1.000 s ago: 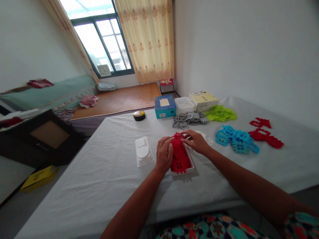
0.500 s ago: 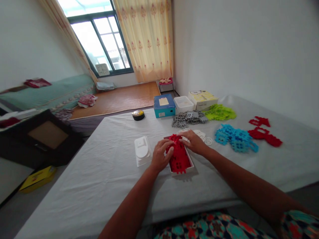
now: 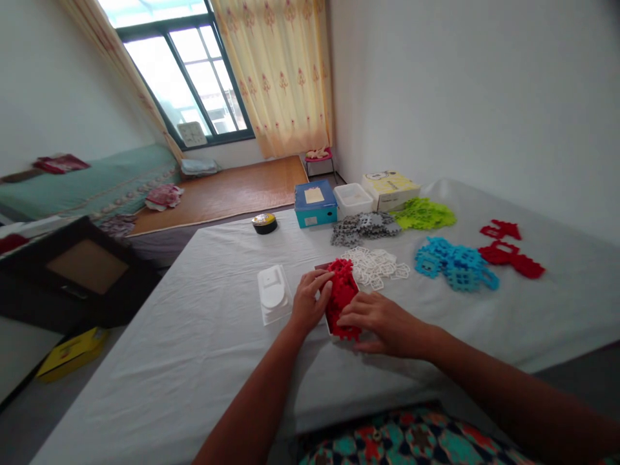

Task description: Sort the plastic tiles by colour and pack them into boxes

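A small open box [image 3: 330,328] with pale walls stands on the cloth-covered table, filled with red plastic building pieces [image 3: 345,294]. My left hand [image 3: 310,298] lies across its left edge, fingers and thumb apart, fingertips touching the red pieces. Over the near right corner, my right hand [image 3: 385,323] rests with stretched fingers on the red pieces. Its thumb is lower, outside the box, and apart from the fingers. That hand hides part of the right and near walls. White pieces [image 3: 372,263] lie spread just behind the box. A white plastic item [image 3: 272,290] sits left of my left hand.
Blue pieces [image 3: 453,261] and loose red pieces [image 3: 513,255] lie to the right. Grey pieces [image 3: 365,226] and lime-green pieces [image 3: 423,214] are farther back. Behind them stand a blue box [image 3: 316,205], a white tub [image 3: 353,199] and a yellow-and-white box [image 3: 391,190]. A black-and-yellow roll [image 3: 264,224] is back left.
My right hand has moved from the far end of the box to its near right corner. My left hand stays at the left edge. The red pieces at the near end have shifted.
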{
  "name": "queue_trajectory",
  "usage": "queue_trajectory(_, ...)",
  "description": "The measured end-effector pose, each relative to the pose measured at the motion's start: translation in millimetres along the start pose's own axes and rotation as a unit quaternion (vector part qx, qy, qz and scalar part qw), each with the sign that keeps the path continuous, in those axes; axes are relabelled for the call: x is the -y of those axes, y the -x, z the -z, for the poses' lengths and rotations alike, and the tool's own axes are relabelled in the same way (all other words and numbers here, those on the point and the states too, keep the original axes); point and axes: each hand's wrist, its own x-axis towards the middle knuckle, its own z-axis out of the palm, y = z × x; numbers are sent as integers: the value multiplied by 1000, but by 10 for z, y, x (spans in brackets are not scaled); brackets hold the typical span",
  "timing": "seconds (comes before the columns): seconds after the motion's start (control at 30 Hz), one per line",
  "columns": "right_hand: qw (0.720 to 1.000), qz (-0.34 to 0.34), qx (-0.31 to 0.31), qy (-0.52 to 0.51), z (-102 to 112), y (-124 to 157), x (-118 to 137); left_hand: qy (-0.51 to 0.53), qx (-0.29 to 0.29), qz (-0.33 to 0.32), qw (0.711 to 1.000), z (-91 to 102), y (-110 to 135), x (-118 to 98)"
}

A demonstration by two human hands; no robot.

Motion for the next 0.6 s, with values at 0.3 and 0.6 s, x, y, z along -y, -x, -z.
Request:
queue_trajectory(0.3, 985, -128, -91, -71, -70, 21, -263, 55, -12, 13, 998, 90, -18, -1)
queue_trajectory(0.6, 977, -146, -69, -141, -33, -12, -336, 32, -8, -16, 999, 110, 18, -48)
